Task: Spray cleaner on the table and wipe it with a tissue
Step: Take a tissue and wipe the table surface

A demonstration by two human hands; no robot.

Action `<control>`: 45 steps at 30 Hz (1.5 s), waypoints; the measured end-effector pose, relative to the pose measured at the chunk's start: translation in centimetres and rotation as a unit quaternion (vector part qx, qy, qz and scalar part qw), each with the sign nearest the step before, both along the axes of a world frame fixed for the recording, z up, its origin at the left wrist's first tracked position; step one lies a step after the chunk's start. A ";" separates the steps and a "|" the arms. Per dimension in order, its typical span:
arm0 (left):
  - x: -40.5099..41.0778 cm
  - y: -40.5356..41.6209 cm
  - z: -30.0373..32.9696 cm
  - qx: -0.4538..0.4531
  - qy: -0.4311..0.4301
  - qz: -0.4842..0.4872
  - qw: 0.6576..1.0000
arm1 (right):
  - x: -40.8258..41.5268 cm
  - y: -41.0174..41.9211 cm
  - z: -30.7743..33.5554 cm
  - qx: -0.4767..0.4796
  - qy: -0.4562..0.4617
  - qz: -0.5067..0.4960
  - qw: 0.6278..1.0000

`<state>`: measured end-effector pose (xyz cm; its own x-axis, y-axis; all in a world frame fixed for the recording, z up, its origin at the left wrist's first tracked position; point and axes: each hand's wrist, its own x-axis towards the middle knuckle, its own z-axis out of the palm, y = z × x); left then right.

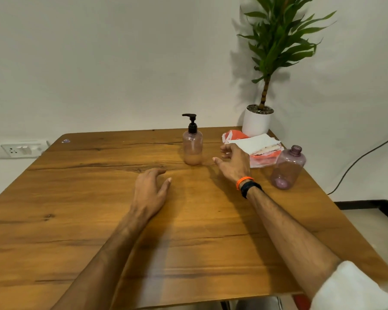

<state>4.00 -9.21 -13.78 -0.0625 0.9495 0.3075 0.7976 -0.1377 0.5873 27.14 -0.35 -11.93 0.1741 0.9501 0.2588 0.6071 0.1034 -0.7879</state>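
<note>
A clear pink pump bottle (192, 147) with a black pump head stands upright on the wooden table (99, 198), near its far edge. It holds a little pale liquid at the bottom. To its right lies a stack of white tissues (255, 143) in an orange and white pack. My right hand (233, 163) hovers between the bottle and the tissues, fingers loosely curved, holding nothing. It wears an orange band and a black band at the wrist. My left hand (150, 191) lies relaxed over the table's middle, empty.
An uncapped purple bottle (288, 167) stands at the table's right edge. A potted plant in a white pot (257, 120) sits at the far right corner. A wall socket (16, 149) is at the left, and a black cable (356, 162) hangs at the right.
</note>
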 end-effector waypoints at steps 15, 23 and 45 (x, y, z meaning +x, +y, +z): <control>16.9 12.6 3.8 -0.077 -0.092 -0.059 0.991 | 5.8 0.3 -2.2 -0.012 -0.194 -0.029 0.981; 19.4 17.8 3.5 -0.124 -0.075 -0.016 0.989 | 6.5 0.3 -4.5 0.017 -0.193 -0.022 0.981; 21.0 20.5 2.2 -0.231 -0.225 0.108 0.940 | 7.0 0.5 -4.8 0.039 -0.159 -0.017 0.986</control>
